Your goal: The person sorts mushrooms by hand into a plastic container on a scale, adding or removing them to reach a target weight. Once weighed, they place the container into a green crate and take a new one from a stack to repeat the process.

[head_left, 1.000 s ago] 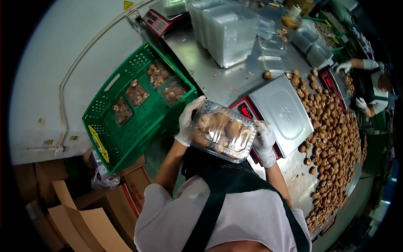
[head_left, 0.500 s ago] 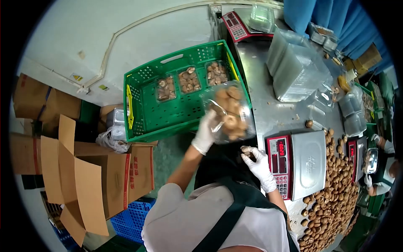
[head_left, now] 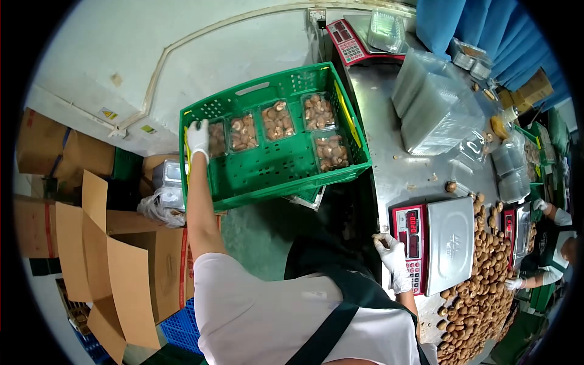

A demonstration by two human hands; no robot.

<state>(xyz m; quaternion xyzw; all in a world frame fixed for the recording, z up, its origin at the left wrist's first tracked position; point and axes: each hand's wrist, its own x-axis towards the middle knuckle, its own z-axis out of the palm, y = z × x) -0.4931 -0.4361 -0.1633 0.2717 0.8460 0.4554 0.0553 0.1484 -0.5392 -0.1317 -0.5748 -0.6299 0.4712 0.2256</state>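
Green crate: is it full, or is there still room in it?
Partly full. The green crate holds five clear mushroom packs grouped toward its far wall; much of its floor shows bare.

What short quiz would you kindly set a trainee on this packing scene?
1. True or false: the left hand is at the green crate.
2. What does the green crate hold? A) clear packs of mushrooms B) bottles C) folded cloths
3. Fill in: the right hand is beside the red ____.
Key: 1 true; 2 A; 3 scale.
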